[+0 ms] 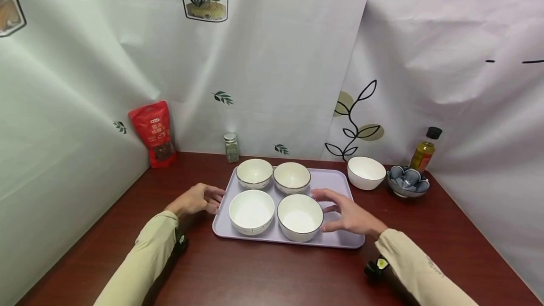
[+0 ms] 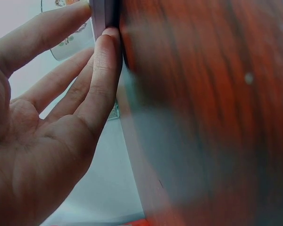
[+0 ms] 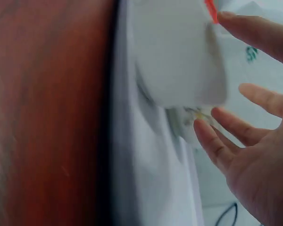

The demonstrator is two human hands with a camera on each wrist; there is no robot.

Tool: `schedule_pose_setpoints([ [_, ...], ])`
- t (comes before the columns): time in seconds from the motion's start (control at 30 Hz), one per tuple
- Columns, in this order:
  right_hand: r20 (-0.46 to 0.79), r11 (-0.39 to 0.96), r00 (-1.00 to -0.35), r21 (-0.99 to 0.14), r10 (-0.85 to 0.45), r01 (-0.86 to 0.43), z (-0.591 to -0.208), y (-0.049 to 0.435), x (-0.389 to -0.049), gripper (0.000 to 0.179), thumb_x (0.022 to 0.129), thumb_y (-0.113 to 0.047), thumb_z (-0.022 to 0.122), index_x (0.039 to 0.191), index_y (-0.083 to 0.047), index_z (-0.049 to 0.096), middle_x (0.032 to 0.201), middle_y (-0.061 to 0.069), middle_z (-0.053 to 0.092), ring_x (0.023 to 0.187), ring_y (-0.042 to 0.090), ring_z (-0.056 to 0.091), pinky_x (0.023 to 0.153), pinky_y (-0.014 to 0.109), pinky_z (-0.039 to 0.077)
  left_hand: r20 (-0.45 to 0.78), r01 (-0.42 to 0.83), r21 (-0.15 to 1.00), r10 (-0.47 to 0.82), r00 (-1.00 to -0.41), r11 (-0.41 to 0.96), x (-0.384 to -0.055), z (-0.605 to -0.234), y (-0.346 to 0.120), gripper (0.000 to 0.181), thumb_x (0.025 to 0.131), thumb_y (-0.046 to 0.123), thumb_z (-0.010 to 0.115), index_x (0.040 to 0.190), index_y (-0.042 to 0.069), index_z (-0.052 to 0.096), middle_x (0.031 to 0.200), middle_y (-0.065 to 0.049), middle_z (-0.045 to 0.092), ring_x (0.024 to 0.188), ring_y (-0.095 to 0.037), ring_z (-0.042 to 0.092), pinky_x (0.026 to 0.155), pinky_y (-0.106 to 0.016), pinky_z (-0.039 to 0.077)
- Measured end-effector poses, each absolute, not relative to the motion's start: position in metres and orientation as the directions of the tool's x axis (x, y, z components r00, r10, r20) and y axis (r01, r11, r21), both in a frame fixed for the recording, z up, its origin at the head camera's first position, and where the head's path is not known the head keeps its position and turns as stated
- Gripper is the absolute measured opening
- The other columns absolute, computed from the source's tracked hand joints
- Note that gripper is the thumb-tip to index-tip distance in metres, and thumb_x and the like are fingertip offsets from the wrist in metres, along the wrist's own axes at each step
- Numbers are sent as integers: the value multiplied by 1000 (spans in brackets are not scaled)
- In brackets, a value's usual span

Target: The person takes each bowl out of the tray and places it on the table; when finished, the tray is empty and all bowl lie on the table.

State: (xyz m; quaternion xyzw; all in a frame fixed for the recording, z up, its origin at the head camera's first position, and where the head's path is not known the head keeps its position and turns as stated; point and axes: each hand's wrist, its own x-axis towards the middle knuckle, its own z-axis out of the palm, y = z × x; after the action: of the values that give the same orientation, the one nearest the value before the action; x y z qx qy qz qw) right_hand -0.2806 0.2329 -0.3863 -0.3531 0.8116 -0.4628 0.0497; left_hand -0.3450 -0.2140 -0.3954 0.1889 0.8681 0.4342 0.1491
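A pale lilac tray [image 1: 331,178] holds several white bowls with thin dark rims, set in two rows. My left hand [image 1: 201,199] is at the tray's left edge, its fairly straight fingers touching the rim; the left wrist view shows the fingertips [image 2: 105,49] against that edge. Beside the front right bowl [image 1: 300,216] is my right hand [image 1: 349,212], above the tray's right part. Its fingers are spread and hold nothing. In the right wrist view the fingers [image 3: 217,146] stand apart from the white bowl [image 3: 179,56]. The front left bowl [image 1: 251,211] is nearer my left hand.
Right of the tray stand another white bowl [image 1: 366,173], a grey bowl with small blue-grey dishes [image 1: 407,181], and an oil bottle [image 1: 423,151]. A spice jar [image 1: 231,148] and a red pouch [image 1: 155,133] line the back of the dark wooden table [image 1: 263,273].
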Motion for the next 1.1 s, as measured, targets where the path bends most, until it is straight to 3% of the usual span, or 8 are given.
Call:
schedule_pose_setpoints([
  [0.3,163,456,-788,-739,-593,-496,-397,214,-280,96,70,-27,90,151,-9,40,146,11,53,131,26,49,108,23,41,-103,194,804,452,-886,562,-345,-396,-214,59,75,-5,76,131,-13,58,110,-23,70,94,-24,73,82,-35,62],
  [0.7,136,430,-820,-797,-556,-423,-398,207,-281,112,63,-23,93,156,-6,33,151,16,48,139,33,41,110,12,27,-90,217,800,469,-878,560,-345,-396,-215,59,76,-4,76,131,-14,57,111,-24,70,95,-25,73,83,-35,62],
  [0.93,128,418,-846,-825,-517,-380,-398,203,-282,113,59,-21,94,154,-6,36,148,16,51,136,32,44,106,11,30,-80,227,801,475,-877,554,-346,-395,-216,60,76,-4,76,132,-15,56,111,-26,70,95,-26,73,83,-33,62],
  [1.1,154,405,-857,-831,-491,-382,-398,206,-281,111,57,-20,95,152,-5,40,146,17,53,133,32,46,109,19,35,-86,220,809,481,-873,545,-346,-393,-215,61,76,-5,76,132,-16,55,112,-27,70,96,-26,73,83,-34,62],
])
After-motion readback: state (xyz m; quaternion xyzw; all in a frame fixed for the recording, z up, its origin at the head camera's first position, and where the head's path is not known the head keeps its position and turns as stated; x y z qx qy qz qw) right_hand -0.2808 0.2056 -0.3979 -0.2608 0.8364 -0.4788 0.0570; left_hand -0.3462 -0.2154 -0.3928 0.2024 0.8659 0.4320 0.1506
